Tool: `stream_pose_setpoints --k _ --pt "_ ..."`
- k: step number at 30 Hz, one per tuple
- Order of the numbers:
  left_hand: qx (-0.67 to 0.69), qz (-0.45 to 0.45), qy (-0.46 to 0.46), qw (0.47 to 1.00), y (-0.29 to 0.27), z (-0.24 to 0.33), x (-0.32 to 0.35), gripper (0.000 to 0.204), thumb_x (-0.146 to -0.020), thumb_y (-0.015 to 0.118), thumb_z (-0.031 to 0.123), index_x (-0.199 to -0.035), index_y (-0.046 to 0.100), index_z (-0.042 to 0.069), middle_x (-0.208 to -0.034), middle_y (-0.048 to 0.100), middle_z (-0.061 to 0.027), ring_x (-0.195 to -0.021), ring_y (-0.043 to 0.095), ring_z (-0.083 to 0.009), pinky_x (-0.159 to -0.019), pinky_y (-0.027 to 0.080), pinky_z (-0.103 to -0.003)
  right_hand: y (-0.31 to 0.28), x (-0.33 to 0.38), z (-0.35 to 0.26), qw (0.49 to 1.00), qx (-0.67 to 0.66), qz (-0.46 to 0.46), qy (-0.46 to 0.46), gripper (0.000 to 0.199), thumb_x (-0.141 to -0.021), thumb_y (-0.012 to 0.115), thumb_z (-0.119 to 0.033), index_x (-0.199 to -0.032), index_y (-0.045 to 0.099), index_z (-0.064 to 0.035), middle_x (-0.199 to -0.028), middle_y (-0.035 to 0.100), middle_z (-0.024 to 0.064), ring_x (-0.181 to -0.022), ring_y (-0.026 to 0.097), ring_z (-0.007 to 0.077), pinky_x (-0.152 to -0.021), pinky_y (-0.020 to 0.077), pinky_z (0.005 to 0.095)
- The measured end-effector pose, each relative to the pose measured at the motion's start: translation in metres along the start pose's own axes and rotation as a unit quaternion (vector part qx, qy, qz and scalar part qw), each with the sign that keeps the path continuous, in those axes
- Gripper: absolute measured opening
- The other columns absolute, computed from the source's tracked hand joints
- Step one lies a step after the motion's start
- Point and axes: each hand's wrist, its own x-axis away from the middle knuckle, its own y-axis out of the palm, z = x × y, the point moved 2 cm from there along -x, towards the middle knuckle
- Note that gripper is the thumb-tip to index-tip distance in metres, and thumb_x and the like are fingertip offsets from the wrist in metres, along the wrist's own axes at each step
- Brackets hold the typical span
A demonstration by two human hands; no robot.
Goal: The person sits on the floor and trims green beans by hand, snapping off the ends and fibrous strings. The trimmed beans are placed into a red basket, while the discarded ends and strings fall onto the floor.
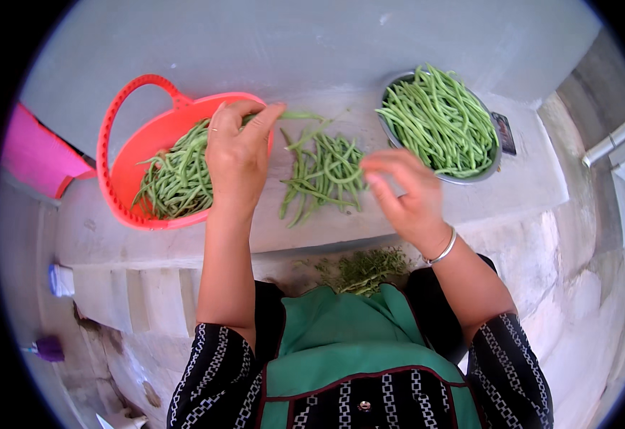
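Note:
My left hand (237, 154) is raised over the right edge of a red plastic basket (130, 146) with a tall handle. Its fingers pinch a green bean (301, 115), whose end sticks out to the right. Thin beans (176, 179) lie heaped inside the basket. Between my hands, a loose pile of green beans (330, 168) is spread on the grey ledge. My right hand (407, 196), with a silver bangle on the wrist, hovers at that pile's right side. Motion blurs its curved fingers, so what they hold, if anything, does not show.
At the right stands a metal bowl (489, 159) piled high with long green beans (441, 125). A dark phone-like object (504, 134) lies beside it. Green plant scraps (369, 270) are heaped below the ledge's (162, 247) front edge. A grey wall (312, 50) rises behind.

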Motion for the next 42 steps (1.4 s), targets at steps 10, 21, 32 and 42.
stream_pose_setpoints --k 10,21,32,42 --pt "0.040 -0.134 0.106 0.984 0.041 0.063 0.020 0.032 -0.065 0.060 0.001 -0.094 0.069 0.008 -0.088 0.057 -0.0084 -0.083 0.055 -0.0257 -0.074 0.045 -0.040 -0.018 0.009 0.027 0.972 0.229 -0.045 -0.006 0.016 -0.073 0.070 -0.016 -0.083 0.061 -0.0066 -0.075 0.055 0.0065 -0.069 0.058 0.0265 -0.061 0.0470 0.0362" --pt "0.339 -0.203 -0.125 0.910 0.047 0.073 0.027 0.022 -0.080 0.065 0.000 -0.102 0.064 0.003 -0.090 0.064 -0.0099 -0.079 0.061 -0.0200 -0.068 0.048 -0.029 -0.042 0.002 0.009 0.998 0.041 0.037 0.024 0.009 -0.079 0.067 -0.011 -0.083 0.061 -0.0051 -0.073 0.059 0.0085 -0.065 0.058 0.0267 -0.057 0.0459 0.0338" --pt "0.529 0.058 -0.377 0.758 0.034 0.014 0.020 0.019 -0.091 0.057 0.007 -0.109 0.057 0.002 -0.098 0.063 -0.0053 -0.089 0.060 -0.0121 -0.078 0.051 -0.027 -0.039 0.014 0.029 0.973 -0.040 -0.186 0.131 0.017 -0.076 0.071 -0.009 -0.091 0.065 -0.0047 -0.078 0.062 0.0069 -0.071 0.059 0.0194 -0.063 0.0470 0.0290" --pt "0.558 0.140 -0.368 0.730 0.011 -0.019 0.017 0.023 -0.094 0.052 0.010 -0.116 0.053 0.001 -0.106 0.062 -0.0105 -0.098 0.062 -0.0166 -0.082 0.055 -0.029 0.005 0.031 0.052 0.961 -0.044 -0.199 0.188 0.028 -0.082 0.063 -0.028 -0.097 0.064 -0.0034 -0.090 0.064 0.0126 -0.081 0.062 0.0284 -0.071 0.0484 0.0376"
